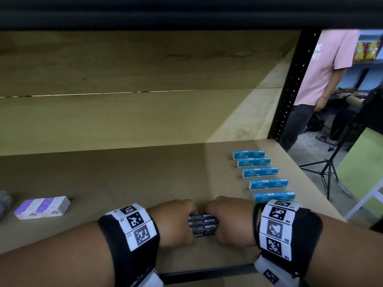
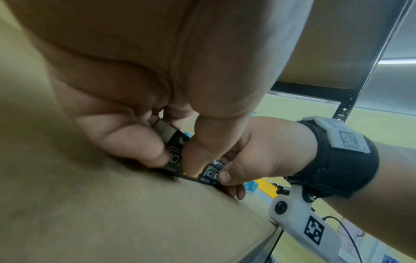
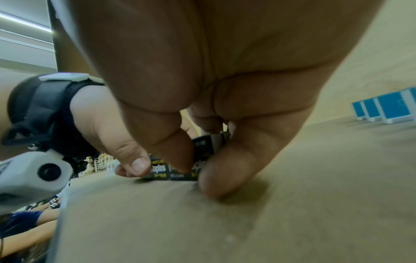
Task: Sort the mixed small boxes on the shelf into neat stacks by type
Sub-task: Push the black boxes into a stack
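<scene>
Several black staples boxes [image 1: 204, 224] lie side by side near the shelf's front edge. My left hand [image 1: 176, 222] grips their left end and my right hand [image 1: 230, 220] grips their right end, fingers and thumbs curled around the group. The left wrist view shows the black boxes [image 2: 173, 156] pinched between thumb and fingers on the board. In the right wrist view the black boxes [image 3: 200, 158] sit between my thumb and fingers. Several blue staples boxes [image 1: 263, 172] stand in a row at the right. Purple-and-white boxes [image 1: 43, 207] lie packed together at the left.
The wooden shelf board [image 1: 124, 179] has bare room in the middle and back. A black metal upright [image 1: 290, 88] stands at the right rear corner. Beyond it stand a person in a pink shirt [image 1: 325, 65] and a tripod [image 1: 327, 164]. A dark object [image 1: 4, 200] sits at the far left edge.
</scene>
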